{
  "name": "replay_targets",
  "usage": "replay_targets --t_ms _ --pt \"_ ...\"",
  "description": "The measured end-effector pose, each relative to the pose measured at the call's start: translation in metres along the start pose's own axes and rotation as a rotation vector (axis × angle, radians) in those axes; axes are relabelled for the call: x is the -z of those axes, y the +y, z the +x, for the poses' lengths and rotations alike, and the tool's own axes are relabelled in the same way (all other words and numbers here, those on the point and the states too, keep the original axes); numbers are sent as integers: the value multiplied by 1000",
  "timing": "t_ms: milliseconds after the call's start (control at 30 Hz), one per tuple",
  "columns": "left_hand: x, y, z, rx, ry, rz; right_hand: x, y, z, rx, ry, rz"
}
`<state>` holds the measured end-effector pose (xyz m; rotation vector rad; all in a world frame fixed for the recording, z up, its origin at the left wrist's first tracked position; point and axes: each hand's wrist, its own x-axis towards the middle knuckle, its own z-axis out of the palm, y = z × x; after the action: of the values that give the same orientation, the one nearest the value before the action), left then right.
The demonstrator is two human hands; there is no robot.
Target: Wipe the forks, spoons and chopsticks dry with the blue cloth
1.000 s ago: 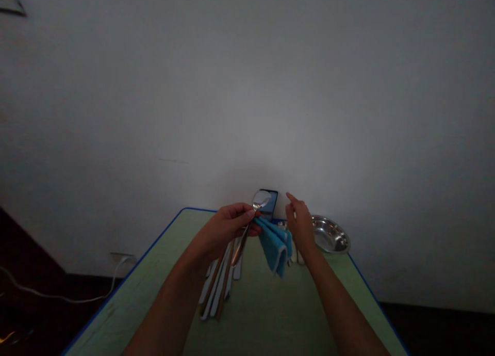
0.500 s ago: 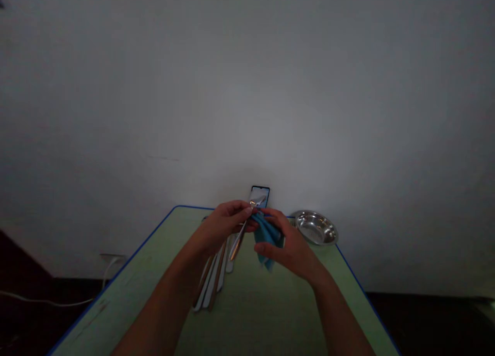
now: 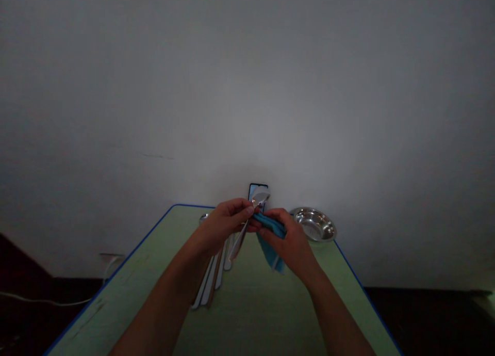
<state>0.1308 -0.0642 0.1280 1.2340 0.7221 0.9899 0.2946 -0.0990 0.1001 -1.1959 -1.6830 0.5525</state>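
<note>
My left hand [image 3: 229,221] pinches a shiny metal spoon [image 3: 238,244] near its neck. The spoon's bowl points up and away, and its handle slants down toward me. In my right hand [image 3: 291,240] is a bunched blue cloth [image 3: 273,250], gripped between thumb and fingers, with a loose end hanging below. The cloth lies close against my left fingers beside the spoon; whether it touches the metal I cannot tell. Under my left wrist, several long-handled utensils [image 3: 211,286] lie side by side on the table, their far ends partly hidden.
A shiny metal bowl [image 3: 315,226] stands at the table's back right. Behind the spoon, a phone [image 3: 253,189] leans against the wall [image 3: 247,98]. The green table [image 3: 255,314] has a blue edge. A white cable [image 3: 58,304] runs at the left, beyond the table.
My right thumb has closed up onto the cloth, which is now bunched tighter with its loose end shifted right. The spoon's bowl has turned, showing more of its broad face.
</note>
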Motion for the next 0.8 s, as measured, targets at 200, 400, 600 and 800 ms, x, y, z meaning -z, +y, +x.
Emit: replay_targets --t_ms 200,400,600,800 --pt "-4 0 0 -9 -10 62 15 -5 -3 103 41 -131" --pt "-10 3 -4 -14 40 122 28 -7 -6 301 108 -258" --pt "-11 4 -5 -15 40 129 28 -11 -11 428 231 -360" --pt "-10 0 -4 -9 30 129 26 -8 -13 505 234 -542"
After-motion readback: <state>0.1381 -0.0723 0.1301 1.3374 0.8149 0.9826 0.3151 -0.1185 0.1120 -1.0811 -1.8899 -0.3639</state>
